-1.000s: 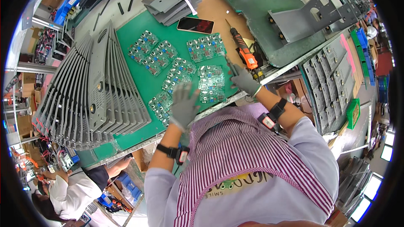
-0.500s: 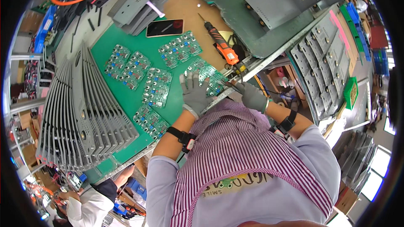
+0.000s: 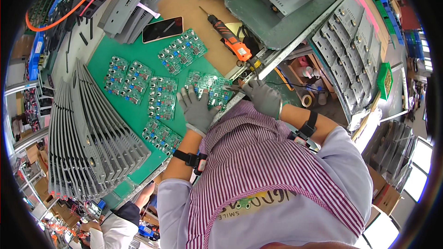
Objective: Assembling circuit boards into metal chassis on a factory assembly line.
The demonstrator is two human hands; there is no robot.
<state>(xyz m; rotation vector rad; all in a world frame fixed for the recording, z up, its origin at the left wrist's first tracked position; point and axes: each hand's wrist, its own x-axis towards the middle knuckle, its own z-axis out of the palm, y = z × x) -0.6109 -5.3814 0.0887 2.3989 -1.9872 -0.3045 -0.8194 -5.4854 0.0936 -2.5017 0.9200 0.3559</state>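
A green circuit board (image 3: pixel 213 84) lies near the bench's front edge. My gloved left hand (image 3: pixel 197 110) rests on its left end with fingers spread. Beside the board's right end, my gloved right hand (image 3: pixel 264 98) is closed around a small dark hand tool that looks like pliers (image 3: pixel 235 89). The tool's tip points at the board; most of its handle is hidden in the glove. More circuit boards lie on the green mat: one board (image 3: pixel 183 50) behind, another board (image 3: pixel 162 97) to the left, and one board (image 3: pixel 161 136) near the front edge.
An orange-and-black electric screwdriver (image 3: pixel 230 39) lies behind the board, next to a phone (image 3: pixel 162 29). Curved grey metal panels (image 3: pixel 92 133) stand in a row at left. Grey plates (image 3: pixel 129 11) are stacked at the back. A rack of metal parts (image 3: pixel 346 50) stands at right.
The whole view has shifted, so the bench things appear farther left. My left hand still lies spread on the board, and my right hand keeps the tool at its right end.
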